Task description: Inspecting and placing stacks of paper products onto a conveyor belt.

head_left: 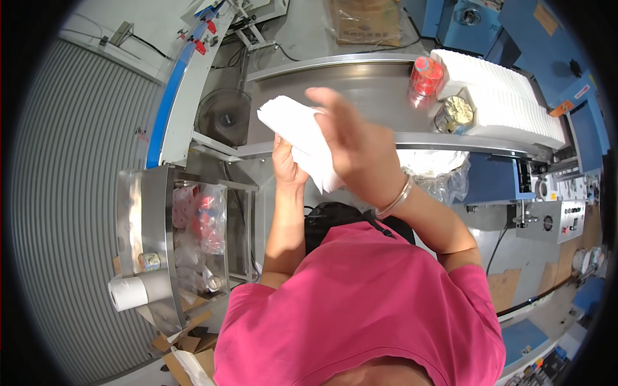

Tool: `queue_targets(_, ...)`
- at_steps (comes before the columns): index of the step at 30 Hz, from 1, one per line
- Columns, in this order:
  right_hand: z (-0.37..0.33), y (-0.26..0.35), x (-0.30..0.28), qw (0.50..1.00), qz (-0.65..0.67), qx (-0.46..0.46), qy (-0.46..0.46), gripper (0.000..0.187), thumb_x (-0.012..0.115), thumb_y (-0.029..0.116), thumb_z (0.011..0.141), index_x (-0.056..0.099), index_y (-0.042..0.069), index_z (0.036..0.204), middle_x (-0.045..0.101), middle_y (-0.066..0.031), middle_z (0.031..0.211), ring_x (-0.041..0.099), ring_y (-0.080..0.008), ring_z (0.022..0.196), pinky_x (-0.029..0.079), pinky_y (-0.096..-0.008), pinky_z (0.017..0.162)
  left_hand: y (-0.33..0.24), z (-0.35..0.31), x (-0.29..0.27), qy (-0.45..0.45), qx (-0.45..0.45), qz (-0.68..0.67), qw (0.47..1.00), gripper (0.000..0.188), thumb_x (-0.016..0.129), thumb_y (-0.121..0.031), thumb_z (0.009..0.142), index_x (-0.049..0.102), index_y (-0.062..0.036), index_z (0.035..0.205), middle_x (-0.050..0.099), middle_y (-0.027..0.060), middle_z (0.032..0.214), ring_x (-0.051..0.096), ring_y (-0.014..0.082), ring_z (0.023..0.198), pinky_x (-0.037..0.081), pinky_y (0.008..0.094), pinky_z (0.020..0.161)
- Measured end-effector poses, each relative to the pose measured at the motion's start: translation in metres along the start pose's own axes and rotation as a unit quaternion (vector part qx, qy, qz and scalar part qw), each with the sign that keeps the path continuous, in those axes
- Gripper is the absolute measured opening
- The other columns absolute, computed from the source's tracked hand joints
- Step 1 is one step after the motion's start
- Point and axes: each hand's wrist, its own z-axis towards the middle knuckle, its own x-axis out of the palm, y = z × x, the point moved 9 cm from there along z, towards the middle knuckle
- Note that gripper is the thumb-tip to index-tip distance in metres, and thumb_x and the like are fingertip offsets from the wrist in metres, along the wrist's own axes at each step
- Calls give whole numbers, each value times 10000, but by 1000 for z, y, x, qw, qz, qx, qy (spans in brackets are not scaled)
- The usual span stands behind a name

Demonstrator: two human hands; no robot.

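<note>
My left hand (288, 161) grips a stack of thin white sheets (297, 134) from below, holding it tilted over the near edge of the metal bench. The layered edges of the stack fan out at its upper left end. Against its right side is my right hand (353, 138), blurred by motion, with one finger stretched out past the stack and the others partly hidden. A bracelet circles my right wrist. Whether the right fingers press on the sheets cannot be made out.
Across the metal bench (335, 96), a red-lidded clear container (426, 77) and a gold-patterned can (454, 113) stand beside long rows of white stacked pieces (508, 106). On the left, a metal cart (168, 238) holds bagged red items, near a white roll (127, 293).
</note>
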Motion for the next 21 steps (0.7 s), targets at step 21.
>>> queue_targets(21, -8, -29, 24, 902, 388, 165, 95, 350, 599, 56, 891, 493, 67, 1224, 636, -39, 913, 566, -54, 785, 477, -223, 690, 17, -10, 20, 60, -76, -44, 994, 461, 554, -363, 904, 508, -57, 1246, 577, 152, 1176, 589, 311, 994, 530, 439, 741)
